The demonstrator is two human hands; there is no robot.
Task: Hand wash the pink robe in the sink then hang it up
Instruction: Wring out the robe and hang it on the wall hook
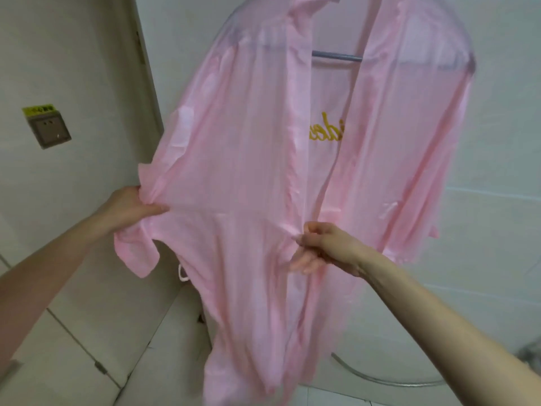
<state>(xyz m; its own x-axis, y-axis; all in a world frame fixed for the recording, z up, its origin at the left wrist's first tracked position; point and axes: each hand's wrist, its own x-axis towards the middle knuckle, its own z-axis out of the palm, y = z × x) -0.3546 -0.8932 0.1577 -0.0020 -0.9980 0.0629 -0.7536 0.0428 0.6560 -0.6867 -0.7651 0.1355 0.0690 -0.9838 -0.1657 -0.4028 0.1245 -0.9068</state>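
- Where the outer side of the pink robe (234, 142) bunches up, the left hand (133, 205) grips a fold of cloth between thumb and curled fingers and draws it out to the left.
- Right hand (325, 244): thumb and forefinger pinch the inner front edge of the same panel, a little lower than the left hand. The other fingers are loosely spread, partly blurred against the thin cloth.
- Cloth between the two hands is stretched into a taut, near-horizontal line.
- A short sleeve droops just below the left hand. A white loop (183, 273) hangs under it.
- The robe hangs open-fronted on a hanger (336, 55). The hanger's shoulders show as grey shadows through the fabric, and its bar is exposed in the front opening near the top.
- Gold lettering (325, 130) sits on the inside back and is partly covered by the front edges. Not fully legible.
- Background: pale tiled wall. A wall socket (48, 130) with a yellow-green label is on the left. A curved metal tube (380, 376) is at lower right.
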